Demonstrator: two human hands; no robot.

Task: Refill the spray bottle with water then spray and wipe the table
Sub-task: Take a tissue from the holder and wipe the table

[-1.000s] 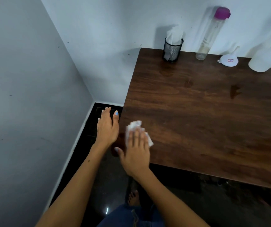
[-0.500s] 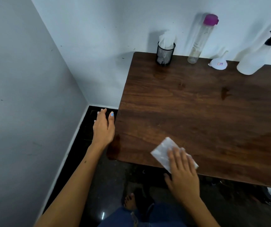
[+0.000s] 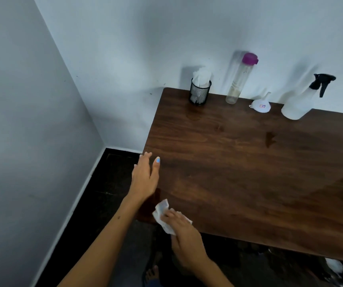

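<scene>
I see the left hand point(image 3: 145, 177) at the near-left corner of the brown surface point(image 3: 249, 172), forearm coming up from bottom-left. Fingers are straight and together, thumb w/ a blue nail out to the right, palm down over the surface's left edge; holds nothing. Can't tell if it rests on the wood or hangs just above.

Just right of it & nearer me, the right hand point(image 3: 184, 235) sits at the surface's front edge, wrist bent, back of hand up. Its fingers press down on a crumpled white tissue point(image 3: 162, 214), which lies on the front-left corner and partly overhangs the edge. Whether the fingers curl round the tissue or just lie flat on it, I can't tell.

Along the far edge by the wall, left to right: black mesh cup point(image 3: 199, 94) w/ white tissues in it, tall clear bottle point(image 3: 239, 79) w/ purple cap, small white funnel point(image 3: 260, 104) mouth-down, then the white spray bottle point(image 3: 299, 102) w/ black trigger head, upright, well apart from both hands. A dark wet patch point(image 3: 270, 138) shows on the wood in front of the funnel.
</scene>
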